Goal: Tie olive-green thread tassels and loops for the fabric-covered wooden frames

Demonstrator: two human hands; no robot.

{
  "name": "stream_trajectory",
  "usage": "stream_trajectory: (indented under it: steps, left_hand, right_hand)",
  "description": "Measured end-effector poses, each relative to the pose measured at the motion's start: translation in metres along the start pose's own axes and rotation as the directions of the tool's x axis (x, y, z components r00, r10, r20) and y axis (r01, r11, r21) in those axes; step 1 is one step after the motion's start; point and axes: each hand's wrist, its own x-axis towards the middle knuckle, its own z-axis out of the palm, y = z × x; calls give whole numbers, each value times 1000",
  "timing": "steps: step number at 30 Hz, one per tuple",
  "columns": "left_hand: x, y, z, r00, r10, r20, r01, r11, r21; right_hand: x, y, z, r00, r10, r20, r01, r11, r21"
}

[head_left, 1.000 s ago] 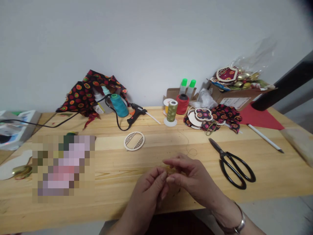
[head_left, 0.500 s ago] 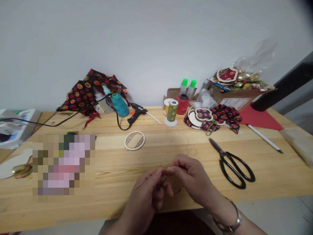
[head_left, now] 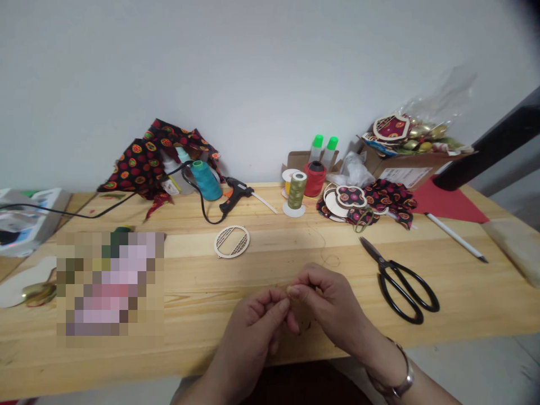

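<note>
Curled tighter now, right hand [head_left: 331, 304] and left hand [head_left: 253, 323] pinch one thread [head_left: 329, 259]; nearby, one scissors [head_left: 400, 281], two green-capped bottles [head_left: 317, 147], four spools [head_left: 297, 191]; box label [head_left: 407, 175] unreadable.

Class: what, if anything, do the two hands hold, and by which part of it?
Seemingly a fine thread, pinched between fingertips of left hand and right hand; which part cannot be told.

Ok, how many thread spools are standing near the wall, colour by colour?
Teal spool: 1
Olive spool: 1
Red spool: 1
Yellow spool: 1
Total: 4
</note>
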Motion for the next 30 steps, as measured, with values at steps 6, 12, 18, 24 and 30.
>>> stream_trajectory:
  steps: [6,12,18,24,30]
  left_hand:
    - [3,10,-11,981,77,-181,-90,994,-63]
    - [3,18,-12,961,128,-243,-171,971,-164]
    - [2,18,-14,947,162,-278,-219,958,-186]
    - [0,15,-16,950,170,-261,-223,957,-186]
    - [3,9,-8,966,117,-229,-164,967,-196]
  right_hand:
    - [-4,16,-8,923,-324,208,377,871,-317]
    - [-16,14,-2,833,-301,464,526,692,-495]
    - [-17,5,2,812,-302,500,570,597,-565]
    - [-20,12,5,871,-321,372,469,768,-437]
    - [-20,4,-5,995,-94,29,91,992,84]
